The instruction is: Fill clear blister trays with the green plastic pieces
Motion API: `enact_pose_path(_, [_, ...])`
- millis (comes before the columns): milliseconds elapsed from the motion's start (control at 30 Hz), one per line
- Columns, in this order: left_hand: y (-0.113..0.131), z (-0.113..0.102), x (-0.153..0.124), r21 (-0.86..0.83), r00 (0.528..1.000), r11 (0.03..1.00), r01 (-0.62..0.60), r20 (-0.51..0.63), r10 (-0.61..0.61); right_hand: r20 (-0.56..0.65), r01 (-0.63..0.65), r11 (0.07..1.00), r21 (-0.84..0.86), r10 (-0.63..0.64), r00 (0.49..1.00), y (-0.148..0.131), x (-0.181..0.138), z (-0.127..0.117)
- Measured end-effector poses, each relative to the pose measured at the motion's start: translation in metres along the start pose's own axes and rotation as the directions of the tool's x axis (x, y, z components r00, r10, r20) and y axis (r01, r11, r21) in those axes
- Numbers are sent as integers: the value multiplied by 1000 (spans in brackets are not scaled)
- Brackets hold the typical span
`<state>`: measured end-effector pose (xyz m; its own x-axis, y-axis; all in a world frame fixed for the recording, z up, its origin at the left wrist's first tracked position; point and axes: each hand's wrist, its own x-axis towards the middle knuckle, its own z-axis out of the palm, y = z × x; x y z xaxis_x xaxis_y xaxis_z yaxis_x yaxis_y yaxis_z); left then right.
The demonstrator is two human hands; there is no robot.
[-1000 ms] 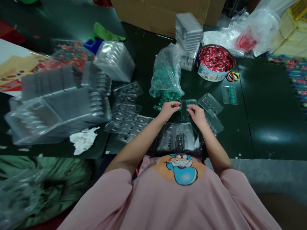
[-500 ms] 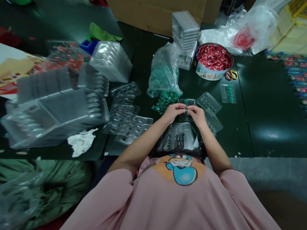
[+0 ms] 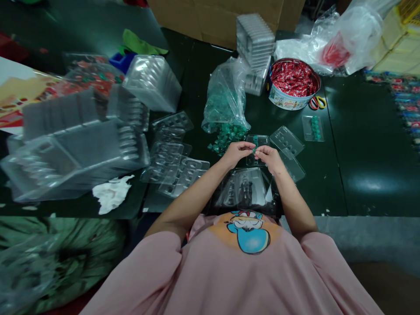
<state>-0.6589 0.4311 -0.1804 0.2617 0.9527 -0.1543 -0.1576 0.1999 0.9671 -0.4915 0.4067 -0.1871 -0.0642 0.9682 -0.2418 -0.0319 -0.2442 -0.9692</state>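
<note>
My left hand (image 3: 235, 153) and my right hand (image 3: 269, 157) meet over a small clear blister tray (image 3: 257, 141) on the dark green table (image 3: 361, 175). Both pinch a small green candy (image 3: 254, 150) between their fingertips. A clear bag of green candies (image 3: 226, 103) lies open just beyond my left hand, with loose green candies (image 3: 223, 139) spilled at its mouth. More empty clear trays (image 3: 287, 141) lie right of my right hand. A stack of trays (image 3: 244, 188) sits near my chest.
A round tin of red candies (image 3: 293, 85) and scissors (image 3: 316, 103) stand at the back right. A tray holding green candies (image 3: 314, 128) lies nearby. Stacks of clear trays (image 3: 72, 144) fill the left, with crumpled white paper (image 3: 110, 194). A cardboard box (image 3: 213, 17) stands behind.
My hands drew together from the tray's top edge toward me and now pinch one green candy between them. The camera view shifted slightly.
</note>
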Motion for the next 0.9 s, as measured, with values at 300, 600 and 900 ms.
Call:
enact_pose_path(300, [5, -7, 0, -171, 985, 974, 146, 121, -126, 50, 48, 998, -46, -45, 998, -15, -5, 2])
enact_pose_path(600, [9, -7, 1, -133, 967, 983, 124, 240, -89, 126, 87, 993, -84, -76, 989, -13, -8, 4])
enact_pose_path(900, [7, 7, 6, -227, 985, 961, 160, -27, -170, -68, 40, 999, -35, -42, 997, -10, -7, 4])
